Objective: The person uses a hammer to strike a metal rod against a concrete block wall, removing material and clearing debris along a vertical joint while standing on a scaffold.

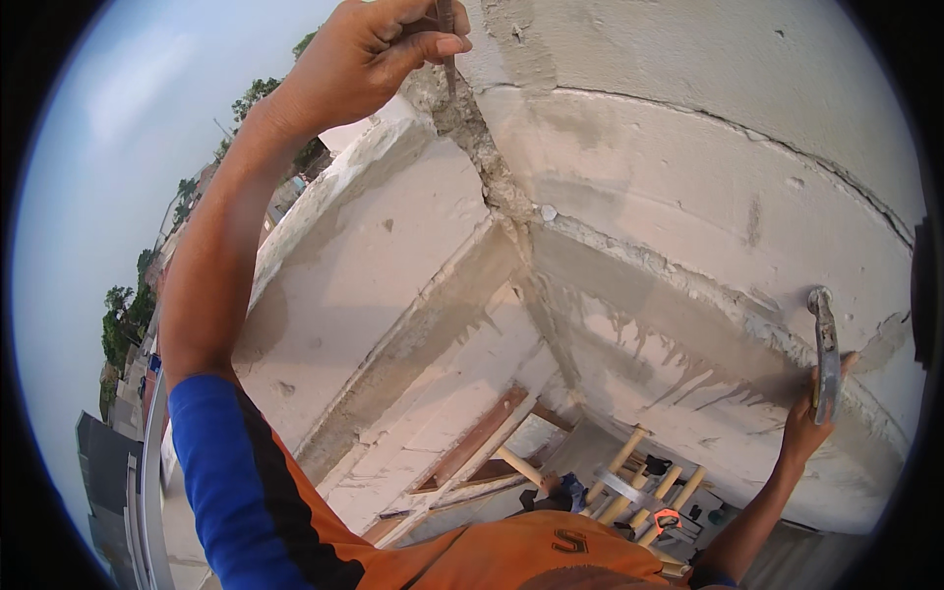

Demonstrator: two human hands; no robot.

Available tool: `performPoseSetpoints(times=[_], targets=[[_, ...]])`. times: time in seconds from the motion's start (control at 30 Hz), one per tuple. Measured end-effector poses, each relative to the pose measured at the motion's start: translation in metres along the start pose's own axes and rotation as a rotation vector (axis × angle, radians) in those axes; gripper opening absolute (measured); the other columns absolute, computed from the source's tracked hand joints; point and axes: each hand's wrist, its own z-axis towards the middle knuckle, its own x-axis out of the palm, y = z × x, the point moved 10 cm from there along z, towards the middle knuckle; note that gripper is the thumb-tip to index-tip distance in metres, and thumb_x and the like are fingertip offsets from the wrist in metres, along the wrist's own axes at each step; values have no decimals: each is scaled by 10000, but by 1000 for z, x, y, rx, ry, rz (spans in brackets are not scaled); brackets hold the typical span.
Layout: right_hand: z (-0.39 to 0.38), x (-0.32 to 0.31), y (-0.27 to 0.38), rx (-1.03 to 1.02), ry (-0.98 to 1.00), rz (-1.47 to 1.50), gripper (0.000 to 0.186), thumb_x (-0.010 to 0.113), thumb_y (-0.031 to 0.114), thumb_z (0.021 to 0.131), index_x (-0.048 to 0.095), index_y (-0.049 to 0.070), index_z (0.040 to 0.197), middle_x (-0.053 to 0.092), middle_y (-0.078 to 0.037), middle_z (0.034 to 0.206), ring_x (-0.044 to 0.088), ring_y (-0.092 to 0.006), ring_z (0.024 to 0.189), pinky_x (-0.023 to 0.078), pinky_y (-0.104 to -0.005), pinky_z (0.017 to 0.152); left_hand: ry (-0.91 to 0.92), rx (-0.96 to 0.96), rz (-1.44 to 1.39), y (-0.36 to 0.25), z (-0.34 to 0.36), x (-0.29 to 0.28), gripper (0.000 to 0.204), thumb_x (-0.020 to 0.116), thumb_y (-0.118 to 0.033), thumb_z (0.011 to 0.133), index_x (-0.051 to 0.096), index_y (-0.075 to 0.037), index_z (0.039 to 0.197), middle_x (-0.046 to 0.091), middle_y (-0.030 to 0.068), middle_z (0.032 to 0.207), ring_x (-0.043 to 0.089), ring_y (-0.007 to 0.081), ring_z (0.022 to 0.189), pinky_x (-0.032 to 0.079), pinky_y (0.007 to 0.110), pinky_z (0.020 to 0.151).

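The left hand's (pixel 379 57) fingers pinch one slim metal chisel (pixel 451 75), its lower end just below them, before the chipped concrete joint (pixel 489 169); likely stiff, fairly light, best gripped mid-shaft. The right hand's (pixel 806 425) fingers grasp one hammer (pixel 827 349), metal head above them, probably head-heavy, best gripped by its handle.

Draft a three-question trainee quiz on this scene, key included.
1. Which hand is higher in the picture?
2. True or false: the right hand holds the curved grey metal hammer.
3. The lower end of the thin grey metal rod shows against:
a) blue sky
b) a rough, chipped grey concrete joint
c) an orange shirt

Key: 1. The left hand. 2. True. 3. b.
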Motion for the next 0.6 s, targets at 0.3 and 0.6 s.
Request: performPoseSetpoints(times=[0.3,0.6], targets=[[1,-9,7,-75,-58,-29,604,480,-29,932,352,50,1517,598,-162,1363,507,-118,660,444,-253,598,-125,112,80,34,-23,7,109,597,-74,977,546,-30,1063,693,110,962,690,222,842,524,327,717],[8,-11,6,-33,-62,-65,488,492,16,998,428,65,1480,383,-51,1568,446,-188,1384,422,-320,1051,-12,110,331,19,-34,11,189,606,29,940,552,0,1119,702,111,997,717,189,911,596,301,810]])
